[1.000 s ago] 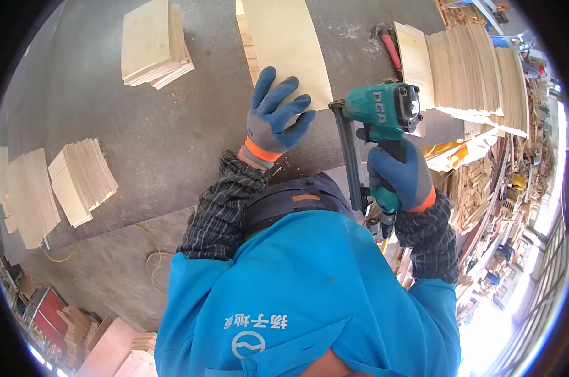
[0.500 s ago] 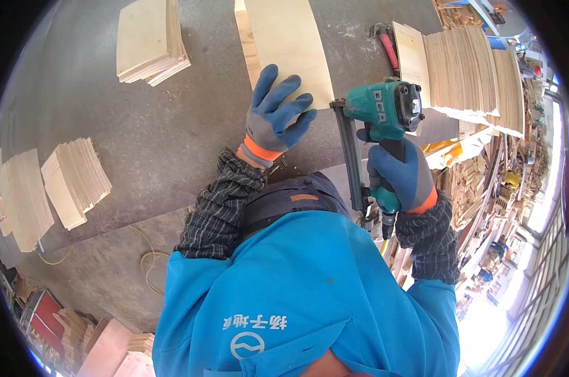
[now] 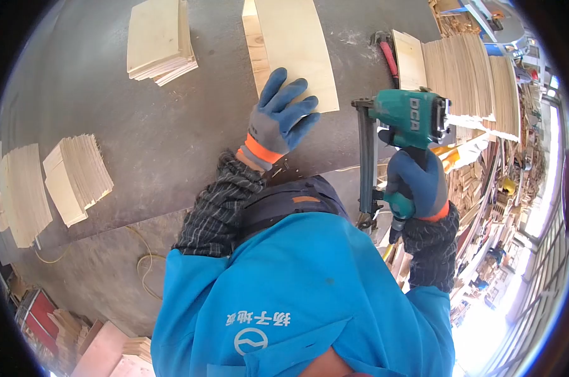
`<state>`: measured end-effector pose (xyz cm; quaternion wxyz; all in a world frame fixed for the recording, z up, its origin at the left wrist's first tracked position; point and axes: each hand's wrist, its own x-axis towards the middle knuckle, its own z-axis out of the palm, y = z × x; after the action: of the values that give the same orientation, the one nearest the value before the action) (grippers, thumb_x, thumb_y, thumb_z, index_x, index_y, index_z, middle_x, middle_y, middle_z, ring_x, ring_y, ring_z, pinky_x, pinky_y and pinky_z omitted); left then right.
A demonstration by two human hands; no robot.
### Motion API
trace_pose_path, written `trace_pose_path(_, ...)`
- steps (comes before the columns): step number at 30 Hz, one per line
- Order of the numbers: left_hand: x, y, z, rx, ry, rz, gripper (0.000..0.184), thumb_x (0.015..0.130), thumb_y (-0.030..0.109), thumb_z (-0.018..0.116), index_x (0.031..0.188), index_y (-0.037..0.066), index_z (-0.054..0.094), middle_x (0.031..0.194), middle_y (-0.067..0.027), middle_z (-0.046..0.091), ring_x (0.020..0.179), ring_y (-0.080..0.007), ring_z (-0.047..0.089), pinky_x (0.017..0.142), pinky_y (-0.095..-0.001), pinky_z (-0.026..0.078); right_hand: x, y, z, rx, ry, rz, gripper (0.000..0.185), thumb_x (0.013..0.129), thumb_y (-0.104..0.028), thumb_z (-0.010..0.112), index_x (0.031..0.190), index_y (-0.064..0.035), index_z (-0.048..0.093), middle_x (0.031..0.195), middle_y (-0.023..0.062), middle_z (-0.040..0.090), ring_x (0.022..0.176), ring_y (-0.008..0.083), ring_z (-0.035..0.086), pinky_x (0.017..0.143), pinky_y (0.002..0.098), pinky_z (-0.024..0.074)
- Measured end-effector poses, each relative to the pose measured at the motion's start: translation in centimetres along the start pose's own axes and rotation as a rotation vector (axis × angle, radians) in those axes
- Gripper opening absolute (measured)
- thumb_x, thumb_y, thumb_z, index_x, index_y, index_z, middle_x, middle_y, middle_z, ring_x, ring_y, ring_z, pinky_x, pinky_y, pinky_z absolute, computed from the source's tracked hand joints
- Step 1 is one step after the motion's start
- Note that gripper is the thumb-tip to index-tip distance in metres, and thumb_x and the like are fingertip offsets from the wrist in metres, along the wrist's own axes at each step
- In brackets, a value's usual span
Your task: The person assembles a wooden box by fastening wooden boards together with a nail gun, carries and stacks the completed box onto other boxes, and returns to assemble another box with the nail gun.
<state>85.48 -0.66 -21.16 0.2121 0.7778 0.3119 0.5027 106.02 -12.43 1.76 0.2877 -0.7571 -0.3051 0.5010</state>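
Observation:
A pale wooden piece [image 3: 300, 47] with a flat top and a visible side face lies on the grey table in front of me. On its near end rests my left hand [image 3: 279, 122], gloved in blue and grey, fingers spread. My right hand [image 3: 422, 182], gloved the same way, is wrapped around the grip of a green pneumatic nail gun [image 3: 410, 113] marked DCA. The gun's nose, at its left, is apart from the wooden piece, and the long magazine hangs down toward my body.
Stacks of thin wooden boards stand at the upper left [image 3: 158, 41], at the left [image 3: 80, 179] and at the right [image 3: 460, 75]. A hammer with a red handle [image 3: 388, 56] lies beside the right stack. A yellow hose [image 3: 147, 267] trails on the floor.
My right hand has carried the nail gun to the right, away from the wooden piece. The left hand stays on the wood, and the view has shifted a little.

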Motion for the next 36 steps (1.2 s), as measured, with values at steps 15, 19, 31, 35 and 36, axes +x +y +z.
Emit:
trace_pose_path(15, 3.0, -1.4, -3.1, -0.638, -0.161, -0.958, 0.061, 0.096, 0.038, 0.078, 0.136, -0.007, 0.065, 0.107, -0.0132, 0.077, 0.093, -0.0162, 0.07, 0.076, -0.0307, 0.058, 0.1, -0.7, 4.6, 0.065, -0.156, -0.02, 0.039, 0.096, -0.016, 0.065, 0.131, 0.0021, 0.065, 0.08, 0.002, 0.063, 0.062, 0.0089, 0.058, 0.055, 0.0257, 0.0463)
trace_pose_path(19, 3.1, -1.6, -3.4, -0.681, -0.258, -1.006, 0.052, 0.097, 0.037, 0.075, 0.128, -0.005, 0.071, 0.104, -0.0109, 0.077, 0.088, -0.0141, 0.068, 0.074, -0.0288, 0.055, 0.7, -0.2, 6.0, -0.098, -0.166, -0.023, 0.051, 0.092, -0.02, 0.061, 0.136, 0.0056, 0.062, 0.073, 0.0036, 0.062, 0.06, 0.0104, 0.059, 0.056, 0.025, 0.0461)
trace_pose_path(31, 2.0, -2.6, -2.5, -0.918, -0.2, -1.043, 0.047, 0.096, 0.034, 0.076, 0.123, -0.004, 0.073, 0.104, -0.009, 0.077, 0.086, -0.0141, 0.069, 0.073, -0.0285, 0.056, 1.0, -0.6, 7.6, -0.104, -0.2, -0.005, 0.05, 0.094, -0.021, 0.062, 0.136, 0.005, 0.062, 0.076, 0.004, 0.063, 0.061, 0.0102, 0.059, 0.056, 0.0254, 0.0472)
trace_pose_path(35, 2.1, -2.5, -2.7, -0.925, -0.196, -1.021, 0.046, 0.096, 0.034, 0.076, 0.123, -0.004, 0.073, 0.104, -0.0088, 0.077, 0.086, -0.014, 0.069, 0.072, -0.0281, 0.055, 1.4, 0.3, 7.3, -0.154, -0.176, -0.044, 0.036, 0.092, -0.025, 0.071, 0.112, 0.0047, 0.072, 0.084, 0.0067, 0.071, 0.076, 0.0094, 0.063, 0.069, 0.0309, 0.0531)
trace_pose_path(36, 2.1, -2.5, -2.7, -0.93, -0.195, -1.018, 0.046, 0.097, 0.034, 0.076, 0.122, -0.003, 0.073, 0.104, -0.0088, 0.077, 0.086, -0.0139, 0.069, 0.072, -0.0279, 0.055, 1.5, 0.5, 7.3, -0.164, -0.174, -0.044, 0.037, 0.091, -0.025, 0.071, 0.112, 0.0048, 0.072, 0.085, 0.0071, 0.072, 0.077, 0.0096, 0.064, 0.07, 0.0311, 0.0533)
